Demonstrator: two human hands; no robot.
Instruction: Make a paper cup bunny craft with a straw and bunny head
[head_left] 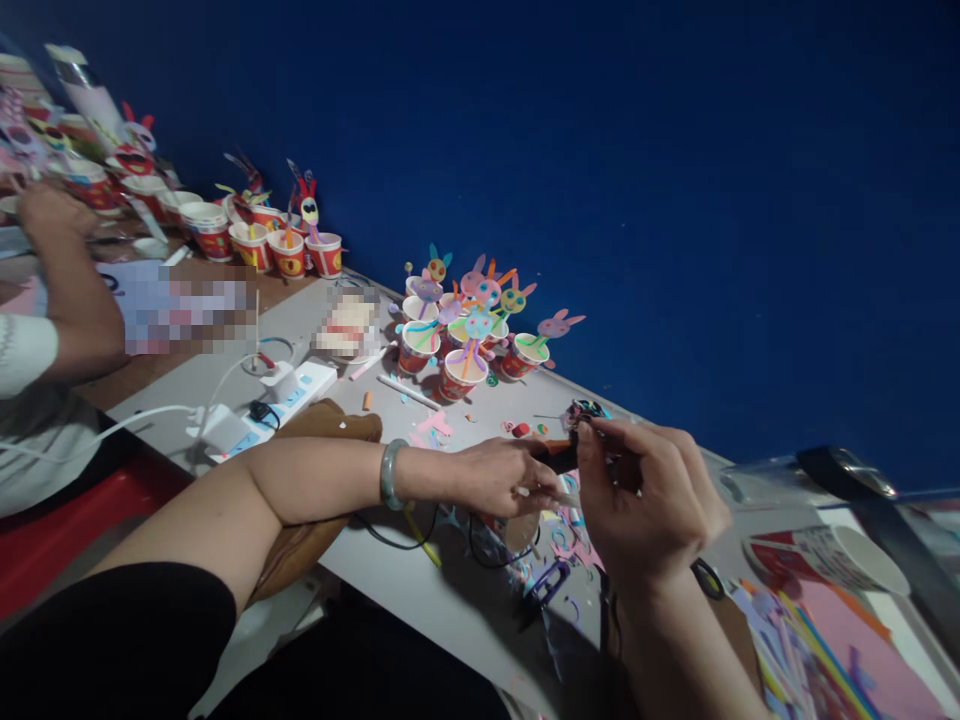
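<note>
My left hand (499,475), with a jade-green bangle (390,474) at its wrist, reaches across the table with its fingers curled. A dark object with an orange-brown part (559,453) lies against its fingertips, and a thin pale stick (534,492) shows at the fingers. Close by, my right hand (656,490) is closed in a pinch at thumb and forefinger. Something small and dark is at its fingertips, too hidden to name. Beneath both hands lie colourful paper scraps (570,540) and a purple clip-like tool (551,585).
Paper cups (463,375) with paper rabbit-like figures stand along the blue wall (600,200). A power strip (300,400) with plugs and cables lies left. A co-worker's arm (82,290) is at far left. A tipped paper cup (825,560) and coloured sticks (817,650) are at right.
</note>
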